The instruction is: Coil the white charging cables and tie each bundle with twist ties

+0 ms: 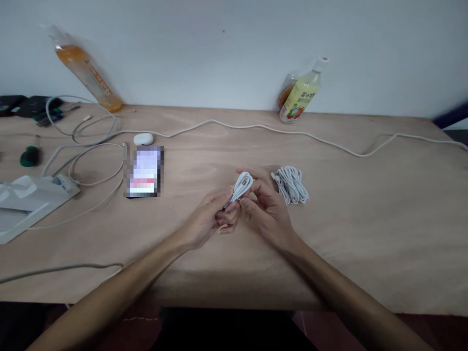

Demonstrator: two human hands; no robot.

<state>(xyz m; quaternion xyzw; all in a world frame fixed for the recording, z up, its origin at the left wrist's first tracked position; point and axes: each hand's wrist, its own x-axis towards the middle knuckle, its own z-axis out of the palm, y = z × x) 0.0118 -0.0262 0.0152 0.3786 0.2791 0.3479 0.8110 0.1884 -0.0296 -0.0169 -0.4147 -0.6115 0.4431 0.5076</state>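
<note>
A white cable [243, 184], folded into a small looped bundle, is held above the table in front of me. My left hand [214, 212] grips its lower end between thumb and fingers. On the bundle's right side, my right hand [268, 209] has its thumb and curled fingers against the cable, near the narrow part of the bundle. The fingers partly hide its lower end. Just beyond my right hand, a pile of similar bundled white cables [291, 185] lies on the table.
A phone [144, 173] and a white earbud case [143, 139] lie left of my hands. Loose cable [97, 131], a green-handled tool [29, 156] and a white package [32, 200] are farther left. An orange bottle [87, 73] and a yellow bottle [302, 95] lean by the wall.
</note>
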